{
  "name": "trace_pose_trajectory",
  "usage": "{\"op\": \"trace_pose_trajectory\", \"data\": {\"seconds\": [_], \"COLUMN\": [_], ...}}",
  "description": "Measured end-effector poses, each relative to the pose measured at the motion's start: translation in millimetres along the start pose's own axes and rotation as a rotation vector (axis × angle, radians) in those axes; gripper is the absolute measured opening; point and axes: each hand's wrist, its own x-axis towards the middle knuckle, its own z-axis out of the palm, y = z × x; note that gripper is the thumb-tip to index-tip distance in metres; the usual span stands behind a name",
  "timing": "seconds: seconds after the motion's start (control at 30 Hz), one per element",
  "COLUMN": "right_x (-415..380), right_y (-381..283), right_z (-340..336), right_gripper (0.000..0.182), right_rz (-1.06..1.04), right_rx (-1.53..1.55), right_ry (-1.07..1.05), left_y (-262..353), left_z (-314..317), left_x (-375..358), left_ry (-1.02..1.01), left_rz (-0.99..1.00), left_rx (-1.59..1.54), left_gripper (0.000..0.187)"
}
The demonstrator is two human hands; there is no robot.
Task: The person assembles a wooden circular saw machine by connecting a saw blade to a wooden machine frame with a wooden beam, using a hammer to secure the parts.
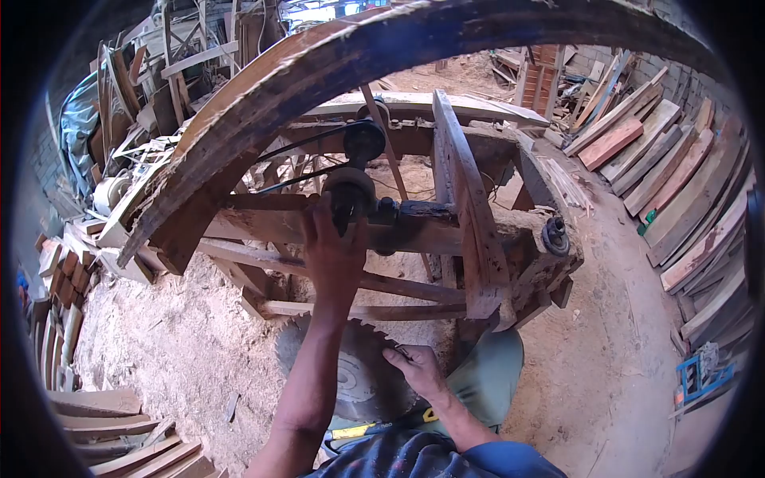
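The saw blade (358, 374) is off the wooden saw bench (470, 239) and stands on edge against the person's leg. The right hand (416, 368) rests on its toothed rim, fingers curled over it, perhaps pinching something small — too blurred to tell. The left hand (333, 253) reaches up and closes around the pulley (351, 195) on the shaft, where the belt (307, 143) is on — so the blade seems not yet mounted.

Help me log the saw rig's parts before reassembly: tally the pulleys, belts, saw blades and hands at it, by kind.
Pulleys: 2
Drive belts: 1
Circular saw blades: 1
Hands: 2, left hand, right hand
Total: 6
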Motion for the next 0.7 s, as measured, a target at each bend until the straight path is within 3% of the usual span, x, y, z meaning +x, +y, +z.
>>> {"op": "trace_pose_trajectory", "data": {"seconds": [0.1, 0.23, 0.3, 0.4, 0.43, 0.5, 0.6, 0.63, 0.7], "right_x": [2.2, 2.7, 7.2, 14.5, 17.5, 25.5, 37.6, 42.1, 66.0], "right_y": [-5.5, -42.6, -51.1, -82.2, -95.7, -116.5, -134.0, -138.1, -127.2], "right_z": [-0.1, -10.1, -12.9, -13.7, -13.4, -10.2, -15.7, -20.5, -30.0], "right_gripper": [0.039, 0.045, 0.044, 0.043, 0.042, 0.035, 0.036, 0.038, 0.054], "right_rz": [-0.099, -0.147, -0.205, -0.354, -0.41, -0.468, -0.455, -0.438, -0.531], "right_rx": [0.068, 0.094, 0.056, 0.021, 0.01, -0.055, -0.181, -0.227, -0.263], "right_ry": [0.085, 0.128, 0.169, 0.218, 0.23, 0.297, 0.344, 0.354, 0.429], "left_y": [8.5, -30.3, -63.9, -116.4, -110.3, -86.0, -95.6, -88.1, -90.0], "left_z": [-53.6, -140.5, -167.0, -179.4, -182.1, -172.1, -141.0, -138.6, -120.7], "left_x": [-9.4, -48.9, -83.0, -154.4, -159.0, -152.4, -131.1, -105.6, -69.3], "left_ry": [0.004, 0.074, 0.09, 0.028, -0.013, -0.154, -0.134, -0.106, -0.064], "left_rz": [0.042, -0.132, -0.287, -0.636, -0.882, -1.093, -0.994, -0.988, -0.837], "left_rx": [0.012, -0.016, 0.122, 0.093, -0.197, -0.573, -0.565, -0.717, -0.751], "left_gripper": [0.066, 0.068, 0.081, 0.098, 0.115, 0.116, 0.113, 0.107, 0.095]}}
